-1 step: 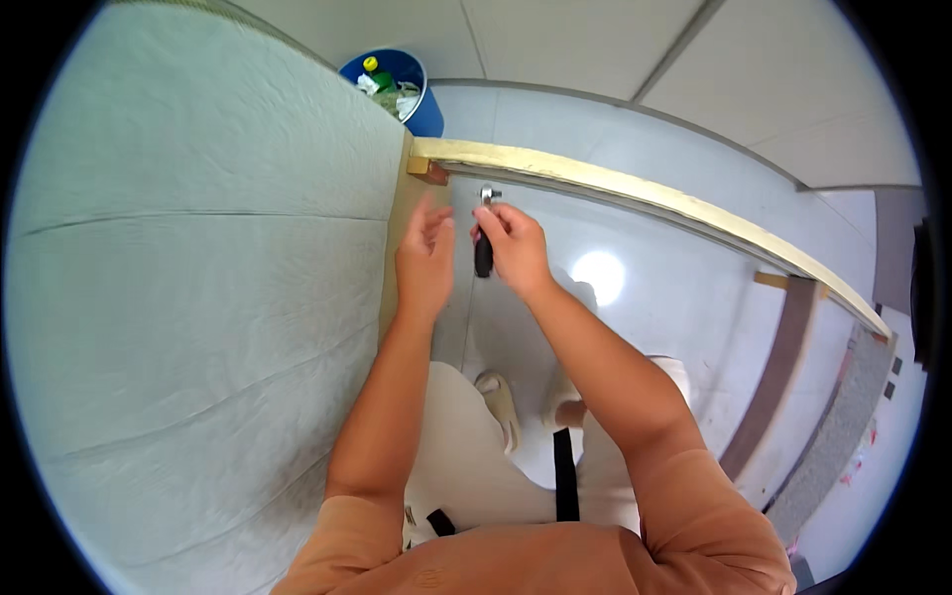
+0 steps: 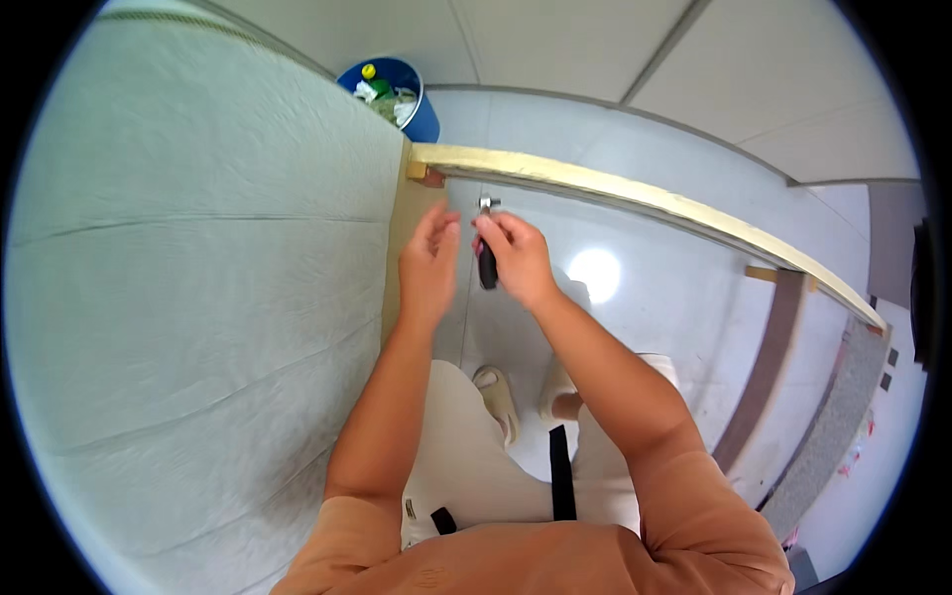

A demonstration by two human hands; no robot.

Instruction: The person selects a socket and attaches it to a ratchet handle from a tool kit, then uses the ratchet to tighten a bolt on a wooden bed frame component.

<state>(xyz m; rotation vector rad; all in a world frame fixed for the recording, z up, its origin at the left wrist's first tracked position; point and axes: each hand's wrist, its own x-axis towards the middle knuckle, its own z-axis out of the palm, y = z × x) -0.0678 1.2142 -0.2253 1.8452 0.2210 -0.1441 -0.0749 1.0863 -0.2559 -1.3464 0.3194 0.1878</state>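
My right hand [image 2: 523, 263] grips a ratchet wrench [image 2: 487, 270] with a black handle. Its silver head points away from me, and a short stub sticks out to the right of it. Beside it on the left is my left hand [image 2: 428, 268], empty, its fingers apart, loosely bent and somewhat blurred. A small gap separates that hand from the wrench. Just beyond my left fingertips, a small wooden block [image 2: 427, 175] sits in the corner where a pale wooden rail [image 2: 595, 184] meets an upright padded panel.
The large light-coloured padded panel [image 2: 218, 297] rises along my left. Past the corner stands a blue bin [image 2: 424, 124] with rubbish in it. A brown crossbar [image 2: 769, 367] and a grey slab [image 2: 831, 426] run along the right. My slippered feet are on the tiled floor [image 2: 654, 297].
The view has shifted slightly, so the rail, bin and wrench appear a little lower. My right hand keeps its hold on the ratchet wrench; my left hand stays empty.
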